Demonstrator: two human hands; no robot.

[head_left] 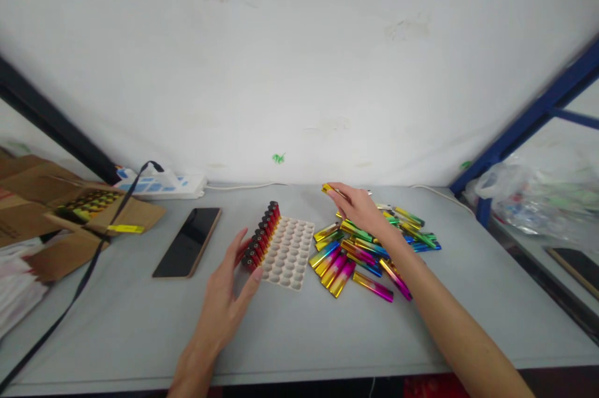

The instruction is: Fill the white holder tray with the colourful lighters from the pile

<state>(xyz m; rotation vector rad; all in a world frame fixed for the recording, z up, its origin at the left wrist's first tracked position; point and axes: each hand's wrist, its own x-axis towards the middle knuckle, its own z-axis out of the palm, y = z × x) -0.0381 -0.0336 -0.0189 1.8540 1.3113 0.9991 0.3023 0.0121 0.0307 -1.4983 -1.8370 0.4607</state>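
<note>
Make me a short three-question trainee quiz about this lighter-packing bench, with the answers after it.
1. True or false: the tray has only its left column filled with lighters.
2. What does the right hand hold? A) a lighter B) the phone C) the power strip
3. What lies flat on the table to the left of the tray?

Key:
1. True.
2. A, a gold-coloured lighter picked from the loose pile.
3. A dark phone. The left hand rests by the tray's near left corner.
</note>
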